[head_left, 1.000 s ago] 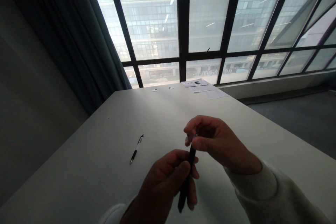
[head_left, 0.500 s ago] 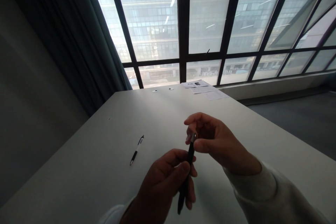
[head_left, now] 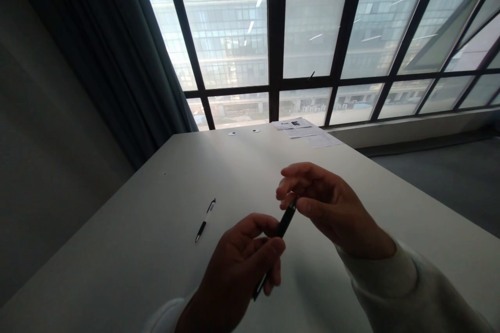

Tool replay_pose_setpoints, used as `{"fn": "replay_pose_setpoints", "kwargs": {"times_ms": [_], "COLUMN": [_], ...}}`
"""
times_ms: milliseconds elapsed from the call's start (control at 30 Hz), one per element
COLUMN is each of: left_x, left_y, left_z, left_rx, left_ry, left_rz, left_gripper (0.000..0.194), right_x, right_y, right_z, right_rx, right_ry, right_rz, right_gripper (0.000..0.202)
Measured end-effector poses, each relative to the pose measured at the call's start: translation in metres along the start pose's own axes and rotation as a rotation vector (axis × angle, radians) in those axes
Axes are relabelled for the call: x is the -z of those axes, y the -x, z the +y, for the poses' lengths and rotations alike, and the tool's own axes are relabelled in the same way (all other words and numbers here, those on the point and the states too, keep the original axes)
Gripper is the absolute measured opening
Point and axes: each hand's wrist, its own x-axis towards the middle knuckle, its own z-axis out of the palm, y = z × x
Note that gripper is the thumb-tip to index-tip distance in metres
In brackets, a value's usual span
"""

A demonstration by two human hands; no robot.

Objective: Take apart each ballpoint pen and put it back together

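Gripped between the thumb and fingers of my left hand (head_left: pixel 244 265) is a dark pen (head_left: pixel 288 218), slanting up to the right above the white table (head_left: pixel 128 250). Its lower end sticks out below the left palm. My right hand (head_left: pixel 326 200) is at the pen's upper metallic end, its thumb and a fingertip closed around that end while the other fingers curl above it. A second pen (head_left: pixel 205 221), white with a black grip, lies on the table to the left of my hands.
Several printed papers (head_left: pixel 300 129) lie at the table's far right corner. Two small white pieces with dark spots (head_left: pixel 232 133) sit near the far edge. Beyond stand large framed windows (head_left: pixel 234 26), with a dark curtain (head_left: pixel 117 47) at the left.
The held pen has tilted further to the right, its upper end moving right and its lower end left. My right hand has shifted slightly right.
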Motion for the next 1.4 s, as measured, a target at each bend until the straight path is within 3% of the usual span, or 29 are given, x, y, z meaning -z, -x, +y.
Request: {"fn": "replay_pose_setpoints", "kwargs": {"times_ms": [100, 267, 467, 633, 733, 833, 933, 1033, 1133, 1300, 1400], "left_x": [0.002, 0.002, 0.01, 0.023, 0.03, 0.038, 0.05, 0.056, 0.051, 0.047, 0.054], "left_y": [0.0, 0.001, -0.002, -0.005, -0.002, 0.002, 0.004, 0.004, 0.005, 0.011, 0.011], "left_z": [0.003, 0.003, 0.0, 0.012, 0.023, 0.033, 0.039, 0.039, 0.035, 0.032, 0.034], "left_rx": [-0.003, -0.088, -0.351, -0.65, -0.705, -0.661, -0.619, -0.648, -0.616, -0.614, -0.628], "left_ry": [-0.01, -0.013, -0.44, -0.788, -0.842, -0.713, -0.383, -0.175, -0.219, -0.351, -0.43], "left_rz": [0.004, 0.136, 0.262, 0.276, 0.27, 0.451, 0.59, 0.539, 0.482, 0.452, 0.389], "left_gripper": [0.025, 0.025, 0.018, 0.021, 0.019, 0.022, 0.037, 0.048, 0.049, 0.029, 0.033], "right_x": [-0.001, -0.006, -0.01, -0.007, -0.005, -0.004, -0.011, -0.03, -0.049, -0.058, -0.057], "right_y": [0.0, -0.002, -0.001, -0.004, -0.004, -0.003, -0.003, -0.003, -0.001, 0.001, 0.001], "right_z": [-0.001, 0.001, 0.006, 0.009, 0.008, 0.007, 0.012, 0.026, 0.041, 0.05, 0.049], "right_rx": [-0.012, -0.025, 0.074, 0.113, 0.101, 0.094, 0.022, -0.111, -0.183, -0.205, -0.214], "right_ry": [0.024, 0.141, 0.479, 0.667, 0.668, 0.623, 0.559, 0.518, 0.53, 0.578, 0.562], "right_rz": [0.011, 0.187, 0.316, 0.228, 0.202, 0.236, 0.166, -0.05, -0.2, -0.249, -0.264], "right_gripper": [0.033, 0.034, 0.029, 0.02, 0.02, 0.017, 0.017, 0.018, 0.02, 0.019, 0.018]}}
